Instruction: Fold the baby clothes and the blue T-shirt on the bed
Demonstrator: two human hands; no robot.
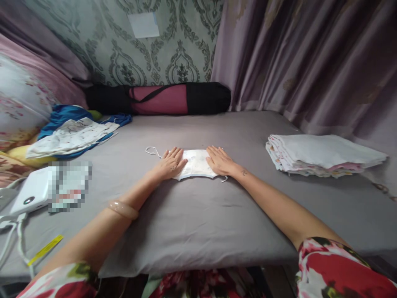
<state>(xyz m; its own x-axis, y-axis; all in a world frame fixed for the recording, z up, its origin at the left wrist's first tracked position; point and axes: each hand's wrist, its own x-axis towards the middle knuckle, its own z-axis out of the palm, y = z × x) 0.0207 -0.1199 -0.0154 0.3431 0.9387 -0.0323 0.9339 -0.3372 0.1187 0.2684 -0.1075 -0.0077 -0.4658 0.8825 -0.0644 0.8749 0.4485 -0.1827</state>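
Note:
A small white folded cloth (196, 164) with pale blue edging lies flat on the grey bed sheet (198, 219). White strings stick out past it on both sides, a looped one (151, 151) on the left and a short end on the right. My left hand (173, 162) rests palm down on the cloth's left side, fingers stretched out. On its right side my right hand (218, 160) presses flat in the same way. Both palms hide the cloth's outer edges, and neither hand grips anything.
At the right lies a stack of folded white cloths (322, 155). A black and pink roll bag (158, 99) stretches along the wall. White printed clothing (74, 134) sits over blue fabric on the left, behind a white power bank (35, 190) with cables.

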